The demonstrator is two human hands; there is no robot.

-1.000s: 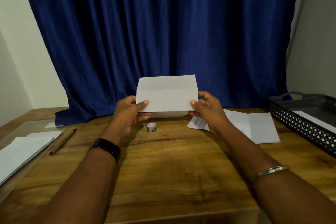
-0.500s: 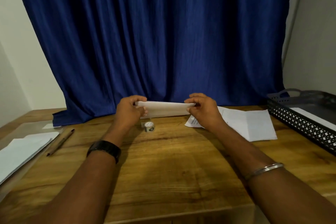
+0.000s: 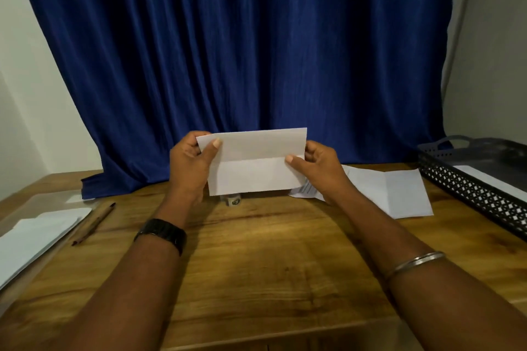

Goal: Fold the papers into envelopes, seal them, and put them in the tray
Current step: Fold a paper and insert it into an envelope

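I hold a white envelope (image 3: 253, 162) upright above the wooden table, its flap side facing me with a crease line across the middle. My left hand (image 3: 189, 168) pinches its left edge, thumb on the front. My right hand (image 3: 316, 171) pinches the right edge the same way. A small roll of tape (image 3: 234, 200) stands on the table just below the envelope, partly hidden by it. A black lattice tray (image 3: 467, 188) sits at the right edge with a white envelope (image 3: 496, 182) lying in it.
Folded white papers (image 3: 393, 194) lie right of my right hand, one with printed text. More white envelopes (image 3: 34, 236) lie at the left on a clear sheet, with a brown pen (image 3: 92, 224) beside them. A blue curtain (image 3: 242, 51) hangs behind the table.
The envelope was tipped flat half a second ago and now stands upright again, with its creased flap side facing me. Both hands kept hold of its ends.
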